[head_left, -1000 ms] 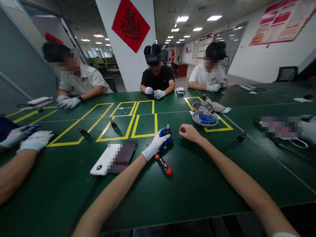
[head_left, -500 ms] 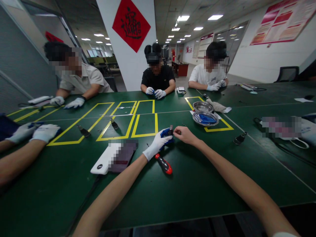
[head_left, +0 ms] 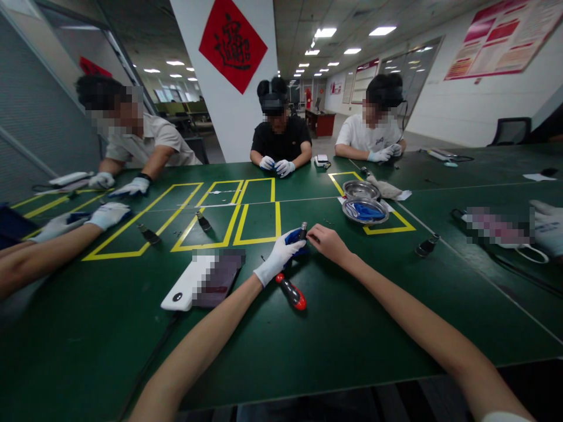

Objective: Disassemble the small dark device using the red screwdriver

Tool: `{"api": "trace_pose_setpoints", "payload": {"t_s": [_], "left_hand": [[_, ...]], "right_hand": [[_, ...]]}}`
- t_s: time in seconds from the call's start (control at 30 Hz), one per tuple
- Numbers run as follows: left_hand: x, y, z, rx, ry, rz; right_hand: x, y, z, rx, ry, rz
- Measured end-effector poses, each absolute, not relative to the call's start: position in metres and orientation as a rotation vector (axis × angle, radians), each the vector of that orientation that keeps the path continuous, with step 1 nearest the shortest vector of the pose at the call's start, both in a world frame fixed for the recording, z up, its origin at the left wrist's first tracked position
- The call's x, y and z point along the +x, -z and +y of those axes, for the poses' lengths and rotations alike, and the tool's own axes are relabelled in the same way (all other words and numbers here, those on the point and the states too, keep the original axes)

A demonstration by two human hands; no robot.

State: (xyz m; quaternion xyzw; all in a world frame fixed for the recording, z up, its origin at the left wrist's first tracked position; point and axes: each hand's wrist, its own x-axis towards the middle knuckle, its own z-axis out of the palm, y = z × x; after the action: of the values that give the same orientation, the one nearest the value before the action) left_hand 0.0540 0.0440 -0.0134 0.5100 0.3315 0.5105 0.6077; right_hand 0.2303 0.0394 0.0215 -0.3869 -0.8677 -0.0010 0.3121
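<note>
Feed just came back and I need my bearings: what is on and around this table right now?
table: one, dark green, fills the lower view
yellow tape boxes: several, yellow, mid-table
metal bowls: two, silver, right of the boxes; nearer one holds something blue
screwdriver: one, red and black, lying just behind the left hand
white device: one, left of the screwdriver
loose dark parts: three, black; two in the boxes, one far right
co-workers: three seated opposite, white gloves; more gloved arms at both edges
small dark part: one, upright
left hand: white-and-blue glove, grips the small dark part
right hand: bare, fingertips at its top
</note>
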Motion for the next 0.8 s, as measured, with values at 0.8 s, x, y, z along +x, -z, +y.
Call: {"api": "trace_pose_setpoints", "payload": {"t_s": [0.8], "left_hand": [[0.055,0.0192,0.0503,1.183,-1.193,0.712]], "right_hand": [[0.229,-0.0168,0.0358,-1.069,0.147,-2.303]]}}
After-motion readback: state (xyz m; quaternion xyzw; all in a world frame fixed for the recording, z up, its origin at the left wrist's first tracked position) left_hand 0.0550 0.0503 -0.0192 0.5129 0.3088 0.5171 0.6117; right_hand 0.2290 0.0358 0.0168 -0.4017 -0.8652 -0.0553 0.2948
